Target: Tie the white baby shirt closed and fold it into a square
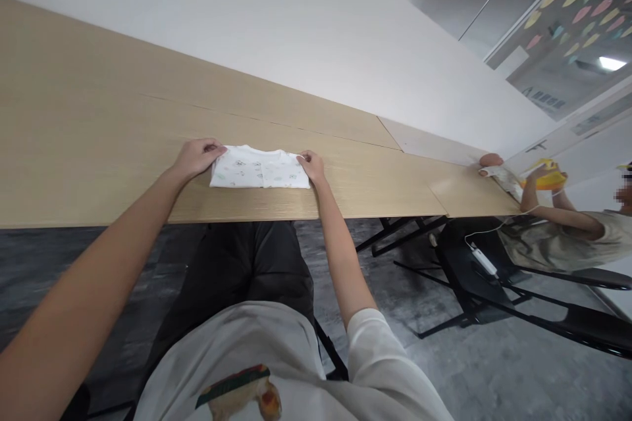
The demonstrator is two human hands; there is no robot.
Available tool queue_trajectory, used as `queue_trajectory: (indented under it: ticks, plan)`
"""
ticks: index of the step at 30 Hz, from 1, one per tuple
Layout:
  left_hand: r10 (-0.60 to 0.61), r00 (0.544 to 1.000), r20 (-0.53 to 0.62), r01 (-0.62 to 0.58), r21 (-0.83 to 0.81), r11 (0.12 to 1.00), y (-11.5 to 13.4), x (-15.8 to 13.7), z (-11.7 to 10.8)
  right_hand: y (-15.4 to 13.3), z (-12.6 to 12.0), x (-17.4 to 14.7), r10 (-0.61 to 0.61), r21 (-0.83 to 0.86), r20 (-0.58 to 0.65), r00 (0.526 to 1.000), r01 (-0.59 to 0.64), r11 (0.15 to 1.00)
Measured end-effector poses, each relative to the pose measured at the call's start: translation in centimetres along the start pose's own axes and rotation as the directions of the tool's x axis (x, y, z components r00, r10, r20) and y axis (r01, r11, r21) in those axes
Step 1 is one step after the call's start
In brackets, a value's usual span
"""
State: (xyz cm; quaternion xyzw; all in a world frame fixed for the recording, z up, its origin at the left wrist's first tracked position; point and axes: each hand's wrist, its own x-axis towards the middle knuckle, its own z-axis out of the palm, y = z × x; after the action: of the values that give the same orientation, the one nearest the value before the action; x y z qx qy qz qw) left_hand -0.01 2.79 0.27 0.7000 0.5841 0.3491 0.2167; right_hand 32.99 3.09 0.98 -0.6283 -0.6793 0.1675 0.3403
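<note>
We see the left hand and right hand pinching the upper corners of a folded white garment, just left of frame center, on the pale table; an uneven tug from either, we judge, could skew the fold.

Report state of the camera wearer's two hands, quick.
Left hand: closed, pinching the folded white garment at its upper left corner.
Right hand: closed, pinching its upper right corner.
</note>
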Motion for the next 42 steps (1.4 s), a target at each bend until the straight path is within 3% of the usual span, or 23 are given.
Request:
queue_trajectory:
  ticks: [5,18,27,31,34,36,39,42]
  plan:
    - [0.035,0.999,0.04,-0.036,0.023,0.999,0.2,-0.2,-0.2,-0.3,0.0,-0.4,-0.009,-0.054,0.017,1.0,0.01,0.999]
    - [0.007,1.0,0.007,-0.007,0.005,1.0,0.2,-0.4,-0.3,-0.6,0.0,-0.9,-0.004,-0.086,0.01,1.0,0.005,0.996]
    - [-0.01,1.0,0.012,0.01,0.003,1.0,0.0,-0.3,-0.3,-0.7,-0.1,-1.0,0.026,-0.031,0.012,1.0,-0.025,0.999]
    - [-0.058,0.996,-0.063,0.053,-0.076,0.996,0.8,-0.5,-0.3,-0.9,0.0,-1.0,0.041,0.117,-0.028,0.999,-0.037,0.992]
    - [-0.053,0.978,-0.203,0.025,-0.135,0.991,2.8,-0.3,-1.2,-2.1,-1.2,-0.8,0.012,0.311,-0.1,0.995,0.02,0.95]
    - [0.015,0.956,-0.292,-0.053,-0.123,0.991,5.3,0.1,-2.7,-3.7,-3.4,-0.4,-0.037,0.372,-0.149,0.988,0.09,0.924]
    - [0.174,0.89,-0.421,-0.197,-0.012,0.98,10.5,0.4,-6.3,-7.1,-8.5,0.3,-0.153,0.375,-0.242,0.958,0.238,0.896]
    - [0.366,0.787,-0.497,-0.308,0.197,0.931,16.0,0.1,-10.5,-10.6,-14.4,0.5,-0.297,0.355,-0.353,0.887,0.421,0.835]
